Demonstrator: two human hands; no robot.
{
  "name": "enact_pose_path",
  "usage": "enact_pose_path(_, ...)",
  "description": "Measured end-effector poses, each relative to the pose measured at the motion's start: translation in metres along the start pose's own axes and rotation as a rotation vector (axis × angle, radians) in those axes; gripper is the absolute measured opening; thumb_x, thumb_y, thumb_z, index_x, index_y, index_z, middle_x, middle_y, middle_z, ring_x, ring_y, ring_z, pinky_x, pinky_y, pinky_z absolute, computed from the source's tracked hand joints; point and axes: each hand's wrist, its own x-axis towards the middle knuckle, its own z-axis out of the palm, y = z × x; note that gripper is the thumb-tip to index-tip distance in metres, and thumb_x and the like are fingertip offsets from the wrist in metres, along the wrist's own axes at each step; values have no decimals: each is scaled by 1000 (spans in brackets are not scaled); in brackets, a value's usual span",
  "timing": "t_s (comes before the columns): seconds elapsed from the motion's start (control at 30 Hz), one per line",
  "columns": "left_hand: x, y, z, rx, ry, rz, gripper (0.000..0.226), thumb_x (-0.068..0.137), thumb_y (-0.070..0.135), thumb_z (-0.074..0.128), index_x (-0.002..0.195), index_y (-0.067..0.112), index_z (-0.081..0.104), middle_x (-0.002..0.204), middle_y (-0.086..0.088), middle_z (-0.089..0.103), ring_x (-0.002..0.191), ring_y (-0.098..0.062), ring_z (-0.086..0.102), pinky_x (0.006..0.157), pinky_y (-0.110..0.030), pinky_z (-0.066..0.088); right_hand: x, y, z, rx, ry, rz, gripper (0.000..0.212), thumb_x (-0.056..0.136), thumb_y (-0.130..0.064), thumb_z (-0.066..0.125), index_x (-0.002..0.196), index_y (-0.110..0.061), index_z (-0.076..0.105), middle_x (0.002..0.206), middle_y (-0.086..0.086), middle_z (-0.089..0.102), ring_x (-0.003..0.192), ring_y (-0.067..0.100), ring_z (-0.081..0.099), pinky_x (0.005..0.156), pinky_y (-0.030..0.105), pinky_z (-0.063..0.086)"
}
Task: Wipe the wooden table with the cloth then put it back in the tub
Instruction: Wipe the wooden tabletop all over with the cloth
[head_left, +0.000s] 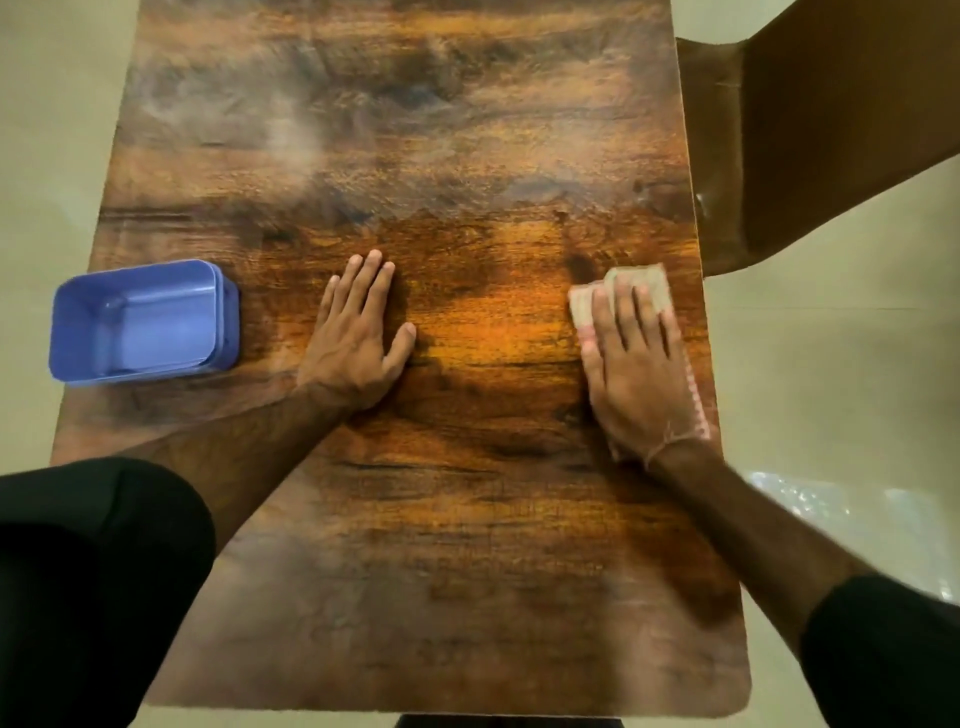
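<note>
On my head-camera feed, a person leans over the wooden table (467, 545), both arms reaching out of black sleeves (78, 571) that fill the lower corners of the picture. The right hand (639, 374) lies flat on the cloth (644, 280) close to the table's right edge, fingers straight and side by side, pressing down rather than gripping. The hand covers most of the cloth, and I can see only its pale far end past the fingertips, a corner by the index finger and a pinkish strip along the outer side of the hand. A thin thread band (675, 441) circles that wrist. The left hand (356, 338) rests palm down on bare wood near the middle, fingers extended, thumb spread, holding nothing. The blue tub (135, 270) sits well apart from the cloth at the table's left edge, open side up, its inner floor in view. The table's far end runs out of the top of the picture, and a pale hazy patch blurs the wood there. A brown chair (831, 130) beside the far right edge is cut off at the corner. Something shiny on the floor (831, 338) at lower right is too blurred for me to identify.
</note>
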Motion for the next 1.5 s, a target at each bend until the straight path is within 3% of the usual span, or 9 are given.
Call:
enact_pose_path(0.17, 0, 0, 1, -6, 5, 4, 78, 101, 55, 34, 164, 13, 17, 173, -5, 9, 160, -20, -2, 129, -45, 2, -69, 18, -1, 26, -62, -86, 61, 108, -41, 25, 164, -19, 13, 171, 5, 9, 158, 21, 2, 128, 48, 7)
enact_pose_path(0.33, 2, -2, 1, -11, 9, 2, 79, 100, 56, 33, 164, 12, 18, 173, -5, 9, 160, -20, -1, 129, -45, 2, 22, 36, -11, 46, 0, 160, 66, 105, -47, 9, 164, -19, 2, 172, 6, -2, 158, 22, -5, 127, 43, -3)
enact_pose_path(0.47, 2, -3, 0, -14, 8, 4, 79, 100, 56, 34, 164, 12, 19, 173, -5, 9, 160, -20, -1, 129, -44, 2, 81, 15, -8, 1, 17, 248, 66, 105, -43, 11, 163, -14, 0, 171, 10, -3, 158, 28, -3, 127, 49, 0)
enact_pose_path(0.77, 0, 0, -1, -7, -2, -7, 80, 99, 57, 32, 164, 12, 18, 173, -4, 7, 159, -19, -2, 129, -43, 1, -33, -12, 1, 4, -67, -70, 61, 109, -43, 15, 164, -20, 4, 172, 3, -1, 158, 18, -7, 128, 44, 0)
enact_pose_path(1.03, 1, -1, -1, -11, 2, -2, 80, 99, 58, 31, 164, 12, 18, 173, -4, 7, 159, -19, -2, 129, -42, 0, 80, 6, -15, 0, 2, 285, 66, 105, -45, 12, 164, -17, 3, 171, 8, -1, 158, 26, -2, 128, 47, -1)
enact_pose_path(1.13, 1, -1, -2, -7, 0, -2, 82, 98, 59, 29, 164, 12, 17, 173, -4, 7, 159, -18, -3, 129, -41, -1, 101, -37, -8, -16, -12, 188, 64, 106, -43, 12, 164, -16, 4, 171, 10, 1, 158, 28, 0, 127, 50, 2)
enact_pose_path(1.23, 1, 0, -2, -7, 1, -8, 82, 98, 59, 29, 164, 12, 18, 173, -4, 7, 159, -17, -3, 129, -39, -2, 91, -81, 0, -25, -31, -57, 64, 104, -42, 16, 163, -18, 17, 170, 6, 12, 158, 24, 8, 127, 46, 4)
enact_pose_path(1.37, 2, 0, -2, -6, -1, -8, 82, 98, 59, 29, 164, 13, 17, 173, -3, 7, 159, -17, -3, 128, -36, -5, 93, -56, -7, -63, -81, -313, 60, 108, -45, 19, 163, -21, 21, 170, 3, 18, 157, 21, 11, 127, 41, 4)
enact_pose_path(1.5, 1, -3, -2, -4, -3, -2, 82, 99, 60, 28, 164, 13, 15, 173, -3, 5, 159, -16, -5, 128, -35, -6, 135, 3, -20, -50, 2, 98, 60, 109, -42, 16, 164, -19, 6, 171, 7, 3, 158, 23, 0, 128, 44, -2)
